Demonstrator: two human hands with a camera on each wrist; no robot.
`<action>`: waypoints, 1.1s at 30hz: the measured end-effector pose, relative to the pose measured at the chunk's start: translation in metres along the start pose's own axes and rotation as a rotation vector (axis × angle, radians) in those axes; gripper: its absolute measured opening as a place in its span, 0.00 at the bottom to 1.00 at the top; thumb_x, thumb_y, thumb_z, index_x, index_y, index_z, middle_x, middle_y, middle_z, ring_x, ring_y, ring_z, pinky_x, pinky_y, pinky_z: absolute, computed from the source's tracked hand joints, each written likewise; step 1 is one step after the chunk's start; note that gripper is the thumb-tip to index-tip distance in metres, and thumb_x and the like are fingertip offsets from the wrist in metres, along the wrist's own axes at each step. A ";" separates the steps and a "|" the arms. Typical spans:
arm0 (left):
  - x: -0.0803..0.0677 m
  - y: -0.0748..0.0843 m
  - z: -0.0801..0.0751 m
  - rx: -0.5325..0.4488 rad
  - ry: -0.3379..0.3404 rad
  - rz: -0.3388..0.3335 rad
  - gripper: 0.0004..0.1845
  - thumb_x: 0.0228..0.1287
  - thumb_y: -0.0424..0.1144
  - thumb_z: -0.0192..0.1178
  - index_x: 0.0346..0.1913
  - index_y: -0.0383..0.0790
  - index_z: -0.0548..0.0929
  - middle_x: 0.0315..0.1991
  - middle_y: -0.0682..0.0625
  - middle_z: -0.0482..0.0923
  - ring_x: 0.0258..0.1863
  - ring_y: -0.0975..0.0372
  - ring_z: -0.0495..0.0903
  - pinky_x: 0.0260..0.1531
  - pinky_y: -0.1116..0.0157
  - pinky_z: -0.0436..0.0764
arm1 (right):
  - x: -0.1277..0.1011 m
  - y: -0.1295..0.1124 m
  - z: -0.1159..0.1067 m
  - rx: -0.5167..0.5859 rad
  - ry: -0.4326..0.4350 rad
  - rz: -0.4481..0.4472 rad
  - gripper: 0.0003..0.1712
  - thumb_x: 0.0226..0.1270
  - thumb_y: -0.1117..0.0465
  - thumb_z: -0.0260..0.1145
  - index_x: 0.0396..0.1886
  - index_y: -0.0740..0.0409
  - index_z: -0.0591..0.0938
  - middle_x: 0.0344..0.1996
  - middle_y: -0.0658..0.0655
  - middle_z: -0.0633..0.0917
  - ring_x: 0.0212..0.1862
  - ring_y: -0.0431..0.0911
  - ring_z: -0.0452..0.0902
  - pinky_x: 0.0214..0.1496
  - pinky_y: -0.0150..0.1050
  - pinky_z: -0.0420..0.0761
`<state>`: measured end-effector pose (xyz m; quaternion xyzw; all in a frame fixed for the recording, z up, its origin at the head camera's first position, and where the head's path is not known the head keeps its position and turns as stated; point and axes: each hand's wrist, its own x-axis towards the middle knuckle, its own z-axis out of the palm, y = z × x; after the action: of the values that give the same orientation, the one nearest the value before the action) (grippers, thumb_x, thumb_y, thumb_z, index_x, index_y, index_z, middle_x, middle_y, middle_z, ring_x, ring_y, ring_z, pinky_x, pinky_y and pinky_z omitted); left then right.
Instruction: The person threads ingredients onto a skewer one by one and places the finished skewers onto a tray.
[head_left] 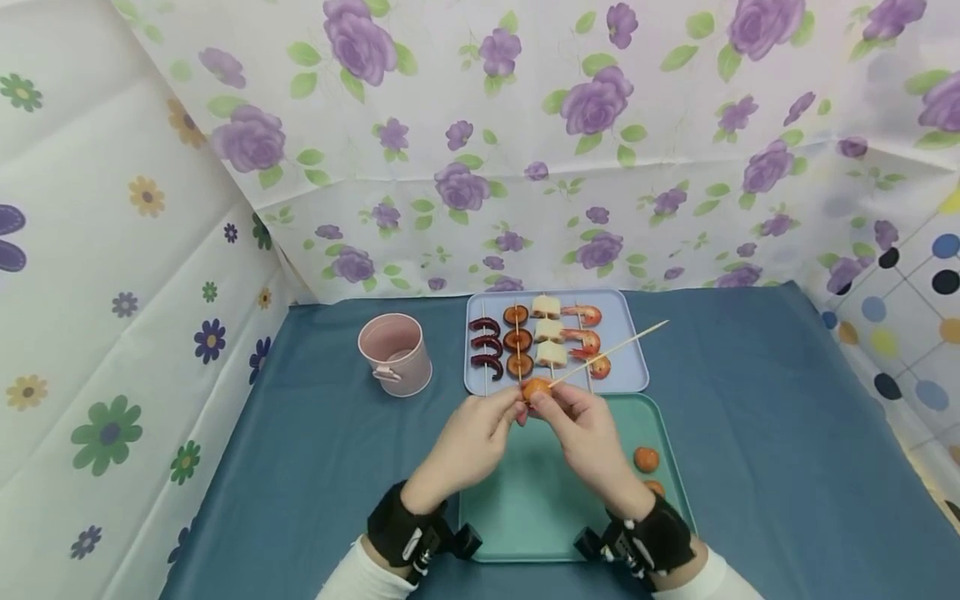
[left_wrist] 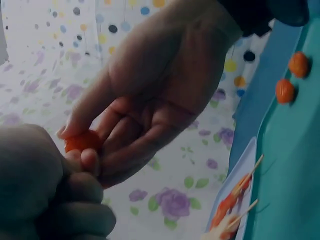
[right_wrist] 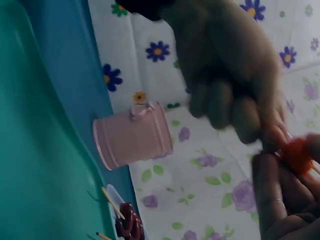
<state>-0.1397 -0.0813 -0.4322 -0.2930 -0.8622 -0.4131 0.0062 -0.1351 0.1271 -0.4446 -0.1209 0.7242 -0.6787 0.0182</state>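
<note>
Blue cloth under floral walls: from the head view, left hand (head_left: 468, 437) pinches an orange ball (head_left: 536, 388) above the green tray (head_left: 525, 517) while right hand (head_left: 588, 429) grips the skewer (head_left: 609, 352). Left wrist view shows the ball (left_wrist: 82, 141) between fingertips; right wrist view blurs it (right_wrist: 298, 152). Threading seems underway, and next the skewer needs a steady push through.

Pink cup (head_left: 395, 353) left; bare cloth (head_left: 757, 400) right
</note>
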 end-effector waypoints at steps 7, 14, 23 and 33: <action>0.001 -0.001 0.000 0.032 -0.021 -0.070 0.12 0.87 0.38 0.52 0.40 0.45 0.81 0.19 0.58 0.60 0.15 0.68 0.58 0.21 0.67 0.61 | 0.003 0.013 0.007 0.029 -0.020 0.035 0.20 0.86 0.53 0.62 0.59 0.66 0.86 0.48 0.60 0.92 0.51 0.50 0.91 0.60 0.43 0.84; 0.001 -0.005 -0.001 0.020 -0.033 -0.082 0.11 0.87 0.38 0.51 0.43 0.43 0.83 0.19 0.57 0.62 0.16 0.67 0.59 0.21 0.66 0.61 | 0.008 0.011 -0.003 0.064 -0.106 0.043 0.23 0.87 0.56 0.60 0.68 0.70 0.79 0.60 0.67 0.86 0.55 0.48 0.88 0.56 0.44 0.86; -0.001 -0.012 -0.008 0.029 0.027 -0.084 0.13 0.88 0.38 0.50 0.44 0.44 0.84 0.21 0.57 0.68 0.17 0.67 0.59 0.23 0.66 0.62 | 0.014 0.003 -0.050 -0.228 -0.162 0.049 0.26 0.85 0.49 0.62 0.74 0.54 0.79 0.56 0.54 0.89 0.56 0.50 0.87 0.56 0.43 0.86; 0.000 -0.015 -0.016 0.014 0.068 -0.093 0.14 0.88 0.38 0.50 0.42 0.42 0.84 0.20 0.56 0.66 0.17 0.67 0.58 0.22 0.66 0.62 | 0.009 0.001 -0.119 -0.653 -0.332 0.109 0.28 0.81 0.50 0.68 0.76 0.48 0.78 0.56 0.53 0.89 0.56 0.48 0.86 0.56 0.51 0.84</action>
<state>-0.1506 -0.1000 -0.4323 -0.2380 -0.8772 -0.4166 0.0185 -0.1665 0.2421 -0.4347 -0.1900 0.8952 -0.3809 0.1319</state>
